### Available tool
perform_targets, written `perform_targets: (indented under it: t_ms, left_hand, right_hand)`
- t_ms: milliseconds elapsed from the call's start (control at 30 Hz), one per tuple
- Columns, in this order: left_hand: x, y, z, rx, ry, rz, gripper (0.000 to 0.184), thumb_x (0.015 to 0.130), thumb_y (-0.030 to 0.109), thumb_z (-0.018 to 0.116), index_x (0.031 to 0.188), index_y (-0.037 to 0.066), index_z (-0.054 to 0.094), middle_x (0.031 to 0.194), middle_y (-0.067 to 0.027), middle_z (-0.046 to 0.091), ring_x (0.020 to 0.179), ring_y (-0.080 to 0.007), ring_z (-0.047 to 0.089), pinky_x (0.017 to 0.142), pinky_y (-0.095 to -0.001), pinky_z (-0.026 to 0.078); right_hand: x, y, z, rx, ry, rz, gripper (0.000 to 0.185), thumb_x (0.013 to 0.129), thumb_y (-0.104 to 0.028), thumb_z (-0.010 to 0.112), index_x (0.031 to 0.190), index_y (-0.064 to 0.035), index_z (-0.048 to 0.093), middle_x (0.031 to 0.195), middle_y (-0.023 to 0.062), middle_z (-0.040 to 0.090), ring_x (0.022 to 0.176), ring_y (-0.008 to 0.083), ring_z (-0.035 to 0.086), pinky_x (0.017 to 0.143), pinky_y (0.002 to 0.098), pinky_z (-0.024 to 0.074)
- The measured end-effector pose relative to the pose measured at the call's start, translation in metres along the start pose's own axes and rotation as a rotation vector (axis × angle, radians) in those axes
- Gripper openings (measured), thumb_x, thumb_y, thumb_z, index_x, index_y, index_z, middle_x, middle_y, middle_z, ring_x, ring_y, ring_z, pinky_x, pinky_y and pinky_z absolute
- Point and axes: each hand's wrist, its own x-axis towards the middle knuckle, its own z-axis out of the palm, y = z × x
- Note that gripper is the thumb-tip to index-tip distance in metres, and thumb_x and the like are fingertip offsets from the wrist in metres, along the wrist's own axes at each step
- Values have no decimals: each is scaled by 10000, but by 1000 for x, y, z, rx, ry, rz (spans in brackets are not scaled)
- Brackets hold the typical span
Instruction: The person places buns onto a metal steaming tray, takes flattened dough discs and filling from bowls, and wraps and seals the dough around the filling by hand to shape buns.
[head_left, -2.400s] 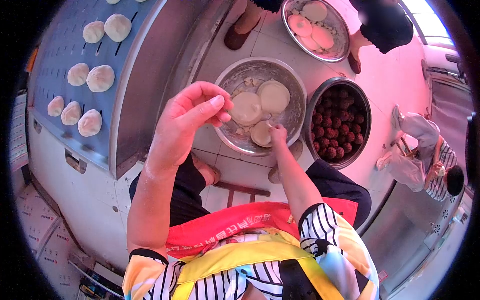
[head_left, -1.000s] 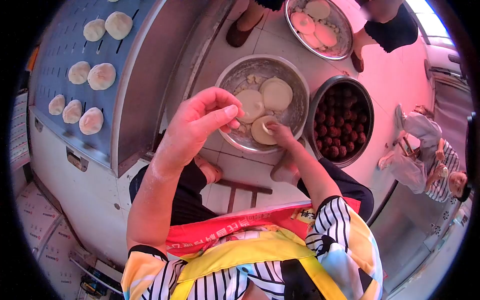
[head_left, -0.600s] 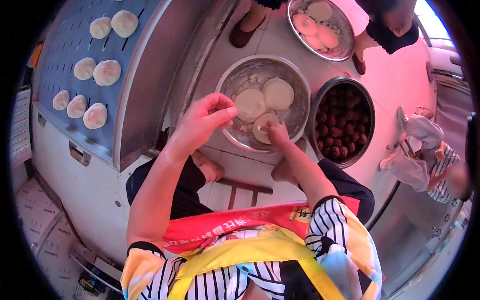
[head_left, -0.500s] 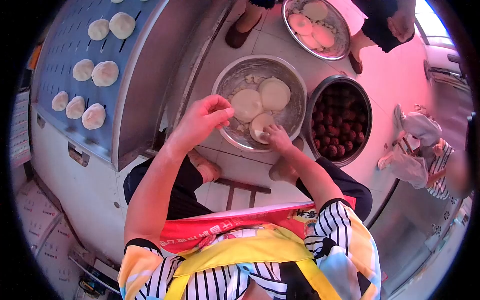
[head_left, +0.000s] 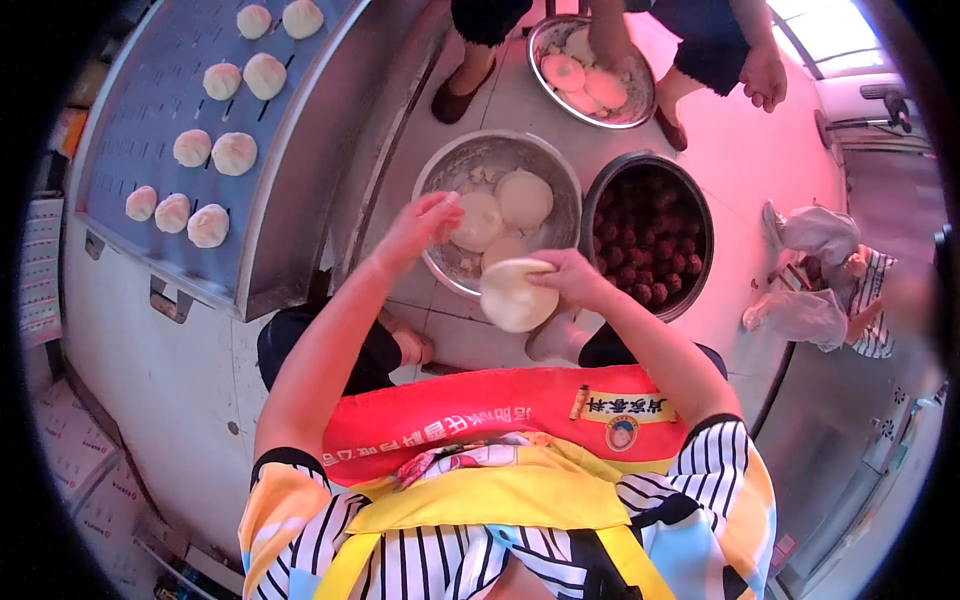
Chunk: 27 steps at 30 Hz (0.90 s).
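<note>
One nearly round dough disc (head_left: 513, 300) extends leftward from the right hand (head_left: 576, 280).

**Printed upside down in Chinese**

Seems to say 肖家香料 in dark characters on the yellow label (head_left: 625, 405) at 4 o'clock, sewn or printed on the red apron (head_left: 550, 390). Runs in white across that same apron, between 6 and 7 o'clock, apparently as 洛阳…香料有限公司, unclear in the middle. Shows small red print on the pale boxes (head_left: 75, 445) at 8 o'clock, too tiny to read.
</note>
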Motion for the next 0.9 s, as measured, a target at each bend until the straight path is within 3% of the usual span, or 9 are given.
perform_targets:
  t_ms: [67,100,233,300,400,467,633,733,900]
  left_hand:
    - [-7,-6,18,-463,-166,-205,654,885,610,456,1196,41,540,1139,-115,613,1047,-230,579,889,-375,455]
    - [-15,-5,35,-686,-401,-155,801,843,706,376,1276,39,479,1241,-120,567,1158,-271,530,996,-434,396]
    - [-70,32,100,-1010,-509,67,720,897,601,418,1338,33,417,1329,-121,496,1225,-277,475,1051,-447,340]
    - [-81,42,109,-932,-355,181,639,920,515,436,1337,32,413,1334,-134,490,1233,-289,465,1061,-463,328]
    - [-95,53,120,-982,-294,278,526,935,370,465,1328,23,419,1325,-145,495,1225,-296,468,1063,-467,323]
    - [-104,59,128,-995,-306,328,531,935,379,468,1323,19,423,1318,-145,500,1219,-292,473,1061,-463,325]
    - [-112,59,141,-638,-200,274,471,975,339,419,1330,28,413,1309,-125,502,1214,-293,473,1043,-478,343]
    - [-105,54,139,-876,-412,191,519,968,335,433,1376,22,367,1369,-146,450,1258,-296,435,1079,-475,302]
    - [-82,49,140,-901,-299,244,598,945,321,488,1412,10,284,1434,-179,349,1342,-313,313,1120,-520,204]
  right_hand:
    - [-24,-68,-6,434,56,-16,309,805,-160,675,1088,-38,649,905,41,679,803,149,616,744,279,484]
    - [-32,-92,-9,331,110,-51,328,798,-139,681,1099,-17,634,923,44,671,825,139,610,757,275,484]
    - [-42,-135,-8,224,385,-310,466,754,-63,711,1187,12,557,1035,70,632,914,129,589,796,267,485]
    - [-52,-148,-2,474,420,-420,632,698,-43,754,1262,-19,469,1099,93,593,934,142,576,762,274,500]
    - [-62,-138,13,394,633,-418,648,672,-67,782,1228,-17,453,1057,102,586,876,151,574,701,271,501]
    - [-74,-145,21,651,468,-197,598,680,-131,781,1181,-15,476,893,86,614,776,153,584,652,277,488]
    - [-101,-140,30,-453,841,-605,394,714,-113,749,1048,-23,562,804,33,600,703,101,571,608,281,471]
    - [-131,-131,-2,-204,603,-522,500,698,-108,754,1146,-36,545,793,25,593,705,106,567,633,282,483]
    - [-160,1,-125,287,1101,-95,355,815,-175,684,1102,13,593,824,106,678,691,127,636,614,269,511]
